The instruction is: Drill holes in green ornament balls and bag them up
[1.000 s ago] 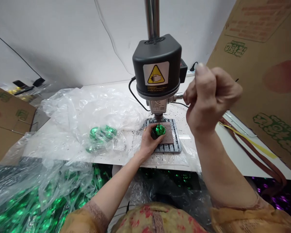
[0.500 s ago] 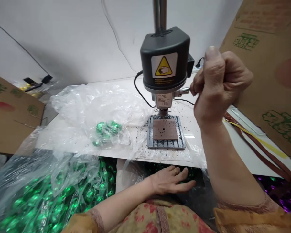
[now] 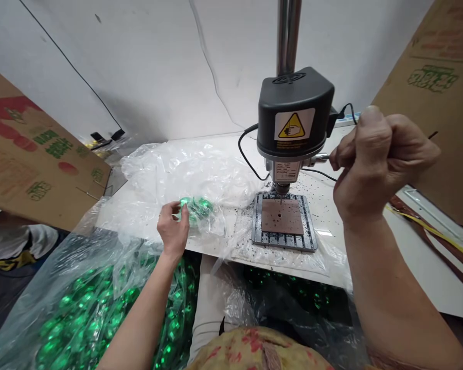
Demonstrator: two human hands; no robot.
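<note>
My right hand is closed around the feed lever on the side of a small black drill press. Below its chuck, a brown square pad with a small hole lies on the slotted metal base, amid dark shavings. To the left, my left hand has thumb and fingers curled at one of several shiny green balls on clear plastic; its fingertips touch the near-left ball and seem to pinch it.
Many green balls fill a clear plastic bag below the table's left edge. More green pieces sit in a dark bag beneath the front edge. Cardboard boxes flank the table. Crumpled plastic covers its left part; brown and yellow straps lie right.
My left hand has gone from my lap up and left to the green balls on the table. My right hand stays on the lever. The view has shifted left.
</note>
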